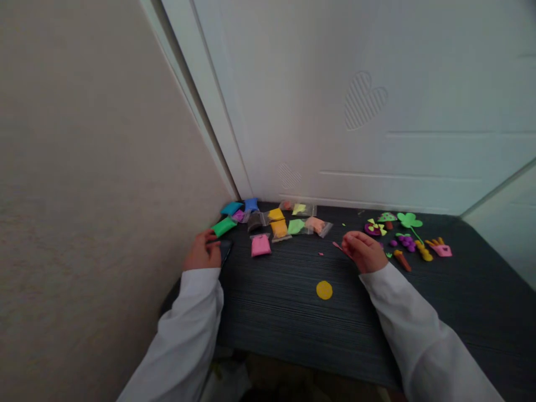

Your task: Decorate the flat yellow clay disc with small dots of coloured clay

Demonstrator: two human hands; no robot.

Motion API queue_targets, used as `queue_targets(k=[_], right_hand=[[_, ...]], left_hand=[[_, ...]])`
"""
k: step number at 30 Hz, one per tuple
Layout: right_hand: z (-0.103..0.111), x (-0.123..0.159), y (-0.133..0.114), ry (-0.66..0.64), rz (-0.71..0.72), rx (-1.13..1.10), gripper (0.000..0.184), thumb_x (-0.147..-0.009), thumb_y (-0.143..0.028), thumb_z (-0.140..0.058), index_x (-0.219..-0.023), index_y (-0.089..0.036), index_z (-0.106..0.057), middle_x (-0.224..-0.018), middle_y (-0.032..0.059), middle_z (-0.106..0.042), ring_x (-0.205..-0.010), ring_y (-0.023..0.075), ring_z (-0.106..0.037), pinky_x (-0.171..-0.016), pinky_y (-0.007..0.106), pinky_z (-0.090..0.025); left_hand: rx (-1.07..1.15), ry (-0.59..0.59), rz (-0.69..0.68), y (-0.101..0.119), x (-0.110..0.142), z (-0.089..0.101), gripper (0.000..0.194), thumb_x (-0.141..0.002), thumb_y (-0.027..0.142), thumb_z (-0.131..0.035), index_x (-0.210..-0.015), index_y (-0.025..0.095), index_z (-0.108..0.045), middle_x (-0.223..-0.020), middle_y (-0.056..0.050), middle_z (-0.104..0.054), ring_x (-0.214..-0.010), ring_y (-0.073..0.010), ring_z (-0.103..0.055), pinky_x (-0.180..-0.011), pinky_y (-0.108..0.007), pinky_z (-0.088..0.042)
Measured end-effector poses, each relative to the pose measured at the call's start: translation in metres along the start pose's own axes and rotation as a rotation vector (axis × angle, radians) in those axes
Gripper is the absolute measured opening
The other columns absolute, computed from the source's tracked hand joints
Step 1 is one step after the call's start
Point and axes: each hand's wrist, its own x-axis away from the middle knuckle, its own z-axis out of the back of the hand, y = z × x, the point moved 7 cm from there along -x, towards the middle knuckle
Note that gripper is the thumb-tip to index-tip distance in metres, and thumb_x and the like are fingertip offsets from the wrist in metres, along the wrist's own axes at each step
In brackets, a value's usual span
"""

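At the table's [276, 312] far left, my left hand [203, 251] has its fingers loosely curled at the green clay packet [225, 226]; I can't tell whether it grips it. My right hand [363, 251] pinches a slim pink tool [337, 245], right of the pink clay packet [261, 245]. Nearer lies a flat yellow disc [324, 290].

- Looks like a room in a home
- Beyond the right fingers [353, 240]: white panel [318, 100] with embossed striped hearts [363, 101]
- Left of the left fingers [209, 237]: beige wall [92, 184]
- Beneath both: dark, streaked table [276, 307]
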Motion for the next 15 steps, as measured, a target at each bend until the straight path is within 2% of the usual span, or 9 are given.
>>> queue_targets(k=[2, 4, 6, 8, 10, 12, 13, 15], right_hand=[[-0.003, 0.001, 0.0, -0.034, -0.003, 0.008, 0.022, -0.055, -0.035, -0.067, -0.066, -0.018, -0.058, -0.057, -0.0006, -0.056, -0.052, 0.009, -0.05, -0.048, 0.023, -0.041], [-0.005, 0.002, 0.001, -0.062, -0.005, 0.015, 0.021, -0.056, -0.034, -0.067, -0.066, -0.018, -0.059, -0.058, -0.0004, -0.056, -0.053, 0.009, -0.05, -0.049, 0.023, -0.041], [-0.005, 0.003, 0.0, -0.073, -0.003, 0.013, 0.019, -0.057, -0.033, -0.066, -0.068, -0.018, -0.059, -0.059, -0.0004, -0.057, -0.053, 0.0087, -0.05, -0.049, 0.022, -0.041], [-0.004, 0.003, 0.0, -0.071, 0.001, 0.004, 0.019, -0.058, -0.032, -0.066, -0.069, -0.018, -0.059, -0.059, -0.0007, -0.057, -0.053, 0.0082, -0.049, -0.049, 0.022, -0.04], [-0.004, 0.003, 0.0, -0.066, 0.002, -0.006, 0.018, -0.059, -0.031, -0.066, -0.068, -0.018, -0.06, -0.059, -0.0012, -0.057, -0.052, 0.0076, -0.05, -0.049, 0.021, -0.04], [-0.003, 0.002, 0.0, -0.063, -0.003, -0.014, 0.017, -0.059, -0.031, -0.066, -0.068, -0.018, -0.06, -0.058, -0.0017, -0.058, -0.053, 0.0071, -0.05, -0.05, 0.02, -0.039], [-0.004, 0.002, 0.001, -0.064, -0.008, -0.015, 0.016, -0.059, -0.03, -0.066, -0.068, -0.018, -0.06, -0.059, -0.0019, -0.058, -0.053, 0.007, -0.051, -0.05, 0.02, -0.039], [-0.005, 0.002, 0.004, -0.07, -0.027, -0.011, 0.016, -0.059, -0.03, -0.066, -0.068, -0.019, -0.06, -0.058, -0.002, -0.059, -0.054, 0.0073, -0.052, -0.05, 0.02, -0.039]], left_hand=[[-0.086, -0.043, 0.105, -0.027, -0.008, 0.002, 0.041, -0.067, 0.015, -0.043, -0.108, 0.017, -0.042, -0.095, -0.006, -0.057, -0.071, -0.0166, -0.06, -0.062, -0.029, -0.046], [-0.114, -0.086, 0.135, -0.038, -0.012, -0.002, 0.042, -0.066, 0.015, -0.045, -0.108, 0.015, -0.043, -0.094, -0.007, -0.057, -0.066, -0.0165, -0.058, -0.06, -0.029, -0.045], [-0.121, -0.111, 0.139, -0.039, -0.013, -0.009, 0.04, -0.066, 0.015, -0.046, -0.106, 0.014, -0.045, -0.091, -0.007, -0.058, -0.063, -0.0156, -0.057, -0.06, -0.029, -0.045], [-0.094, -0.12, 0.127, -0.032, -0.014, -0.015, 0.039, -0.066, 0.016, -0.046, -0.105, 0.014, -0.046, -0.09, -0.006, -0.058, -0.062, -0.0145, -0.057, -0.061, -0.029, -0.045], [-0.017, -0.123, 0.097, -0.014, -0.012, -0.02, 0.039, -0.067, 0.018, -0.046, -0.105, 0.014, -0.046, -0.091, -0.006, -0.059, -0.064, -0.0141, -0.057, -0.061, -0.028, -0.045], [0.035, -0.137, 0.055, 0.013, -0.004, -0.027, 0.036, -0.068, 0.021, -0.046, -0.104, 0.015, -0.047, -0.09, -0.005, -0.059, -0.069, -0.0139, -0.058, -0.06, -0.026, -0.045], [0.068, -0.144, 0.013, 0.032, 0.001, -0.032, 0.033, -0.069, 0.022, -0.047, -0.102, 0.017, -0.049, -0.089, -0.004, -0.06, -0.073, -0.0135, -0.058, -0.064, -0.025, -0.046], [0.203, -0.153, -0.216, 0.085, 0.018, -0.044, 0.028, -0.07, 0.02, -0.047, -0.097, 0.017, -0.051, -0.087, -0.004, -0.06, -0.077, -0.0134, -0.058, -0.072, -0.027, -0.046]])
